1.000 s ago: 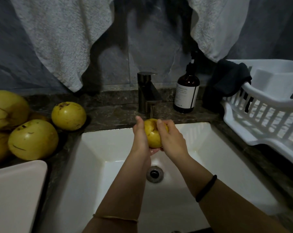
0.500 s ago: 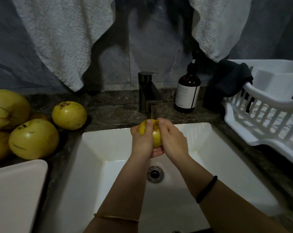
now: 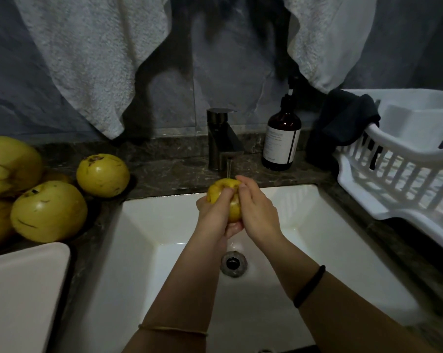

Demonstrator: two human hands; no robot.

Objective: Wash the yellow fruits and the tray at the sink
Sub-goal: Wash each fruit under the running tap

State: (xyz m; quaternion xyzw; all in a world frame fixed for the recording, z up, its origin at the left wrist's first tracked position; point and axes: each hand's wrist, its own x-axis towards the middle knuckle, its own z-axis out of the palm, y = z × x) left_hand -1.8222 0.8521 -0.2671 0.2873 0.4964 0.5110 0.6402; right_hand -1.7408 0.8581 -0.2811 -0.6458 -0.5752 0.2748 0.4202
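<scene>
A small yellow fruit (image 3: pixel 219 191) is held between both hands under a thin stream of water from the dark faucet (image 3: pixel 221 138), above the white sink (image 3: pixel 164 225). My left hand (image 3: pixel 214 212) wraps it from the left with fingers curled over the top. My right hand (image 3: pixel 257 212) grips it from the right. Several more yellow fruits lie on the dark counter at the left, among them one (image 3: pixel 102 175) near the sink corner and a larger one (image 3: pixel 48 211). A white tray (image 3: pixel 19 289) sits at the lower left.
A brown pump bottle (image 3: pixel 281 141) stands right of the faucet. A white dish rack (image 3: pixel 403 169) with a dark cloth (image 3: pixel 342 121) over its rim fills the right counter. Two towels (image 3: pixel 88 54) hang on the wall. The drain (image 3: pixel 233 262) lies below the hands.
My left hand's fingers have come over the top of the fruit and the fruit has turned between the hands. It has stayed under the faucet.
</scene>
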